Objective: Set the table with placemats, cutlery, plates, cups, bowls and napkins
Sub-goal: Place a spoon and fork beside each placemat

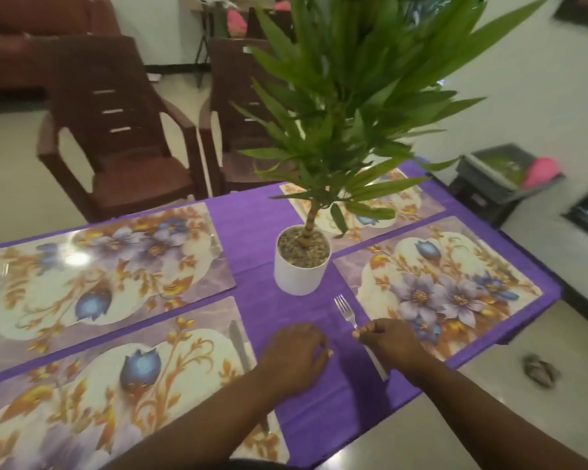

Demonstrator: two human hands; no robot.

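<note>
Several floral placemats lie on the purple tablecloth (252,218): one near left (92,385), one far left (92,266), one near right (438,283), one far right (398,201). My right hand (387,340) pinches a silver fork (345,310) by its neck, tines pointing away, on the cloth just left of the near right placemat. The fork's handle (377,364) sticks out under my hand. My left hand (296,354) rests on the cloth beside it, fingers curled, holding nothing I can see. A knife (238,344) lies on the right edge of the near left placemat.
A white pot (301,269) with a tall green plant (353,96) stands mid-table, just beyond the fork. Two brown plastic chairs (123,137) stand at the far side. A dark crate (499,178) sits on the floor at right. The table's right edge is close to my right arm.
</note>
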